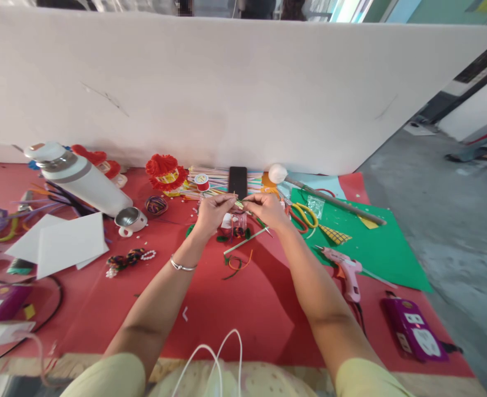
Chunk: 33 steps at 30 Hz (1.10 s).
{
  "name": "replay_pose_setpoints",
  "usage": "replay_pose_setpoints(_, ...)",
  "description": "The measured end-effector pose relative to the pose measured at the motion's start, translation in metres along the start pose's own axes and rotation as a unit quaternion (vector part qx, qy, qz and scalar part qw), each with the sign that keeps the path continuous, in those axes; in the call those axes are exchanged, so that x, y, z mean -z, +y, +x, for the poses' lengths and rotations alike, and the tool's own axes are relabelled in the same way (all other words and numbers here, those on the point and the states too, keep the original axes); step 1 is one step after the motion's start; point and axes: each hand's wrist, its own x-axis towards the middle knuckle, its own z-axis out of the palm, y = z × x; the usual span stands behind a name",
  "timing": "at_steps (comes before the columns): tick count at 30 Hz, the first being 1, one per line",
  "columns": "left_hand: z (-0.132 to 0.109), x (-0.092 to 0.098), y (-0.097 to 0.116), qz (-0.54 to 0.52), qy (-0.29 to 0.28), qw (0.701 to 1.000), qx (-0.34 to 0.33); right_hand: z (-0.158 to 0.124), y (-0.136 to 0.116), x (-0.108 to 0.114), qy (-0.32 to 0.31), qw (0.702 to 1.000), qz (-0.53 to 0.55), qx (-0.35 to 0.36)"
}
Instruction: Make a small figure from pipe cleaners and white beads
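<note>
Both my hands meet over the middle of a red mat [235, 309]. My left hand [212, 213] and my right hand [266, 210] are closed in pinches on the same thin green stick [240, 205], held between them. Under the hands lie small dark and green craft bits [235, 232] and a pale straw [245, 241]. Orange and green wire pieces [237, 263] lie just nearer me. A black phone [237, 181] rests on a stack of coloured straws [214, 179] behind my hands.
A pink glue gun [345, 272] and yellow-handled scissors [305, 215] lie on or by green paper [371, 248] at right. A purple power strip [412, 328] sits near right. A white bottle [80, 179], metal cup [130, 219], white paper sheets [61, 240] and red pom-pom [164, 171] lie left. A white wall [243, 88] stands behind.
</note>
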Motion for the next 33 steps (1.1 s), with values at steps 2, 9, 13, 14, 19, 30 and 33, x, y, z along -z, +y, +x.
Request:
replay_pose_setpoints(2, 0.000, 0.002, -0.001, 0.074, -0.004, 0.996, -0.043, 0.000, 0.000, 0.001, -0.009, 1.000, -0.009, 0.002)
replay_pose_setpoints(9, 0.001, 0.008, -0.004, 0.215, -0.037, 0.961, -0.170, 0.002, 0.007, 0.002, -0.034, 0.999, -0.020, 0.006)
replay_pose_setpoints(13, 0.002, 0.010, -0.010, 0.227, -0.043, 0.958, -0.167, 0.004, 0.010, 0.002, -0.041, 0.999, -0.021, 0.011)
replay_pose_setpoints(14, 0.003, 0.011, -0.012, 0.220, -0.044, 0.962, -0.157, 0.004, 0.010, 0.002, -0.042, 0.999, -0.023, 0.012)
replay_pose_setpoints(19, 0.006, 0.011, -0.019, 0.163, -0.033, 0.981, -0.104, 0.003, 0.009, 0.003, -0.051, 0.998, -0.039, 0.021)
replay_pose_setpoints(30, 0.004, 0.007, -0.007, 0.079, -0.002, 0.995, -0.057, 0.003, 0.011, 0.000, -0.054, 0.994, -0.080, 0.059)
replay_pose_setpoints(33, 0.002, 0.005, -0.002, -0.002, -0.008, 1.000, 0.001, 0.005, 0.012, -0.001, -0.044, 0.995, -0.040, 0.077)
